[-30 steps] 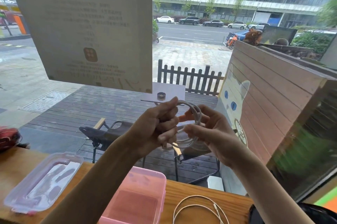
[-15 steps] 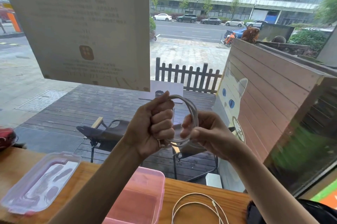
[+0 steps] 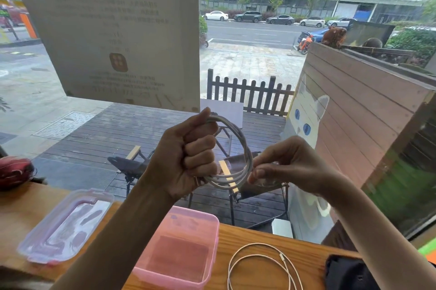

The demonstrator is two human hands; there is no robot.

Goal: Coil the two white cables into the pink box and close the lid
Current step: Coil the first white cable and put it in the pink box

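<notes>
We grip one coiled cable (image 3: pixel 238 148) in both hands, left hand (image 3: pixel 188 155) and right hand (image 3: pixel 283 162); the second cable (image 3: pixel 259 263) lies on the worktop (image 3: pixel 306 242), the pink box (image 3: pixel 181 247) empty, its lid (image 3: pixel 63 226) off.

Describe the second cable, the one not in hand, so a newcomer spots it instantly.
Start at the wooden counter under the window, then find the open pink box. Just right of it lies the loose white cable, in flat open loops on the wood, unlike the coiled cable held in the air.
</notes>
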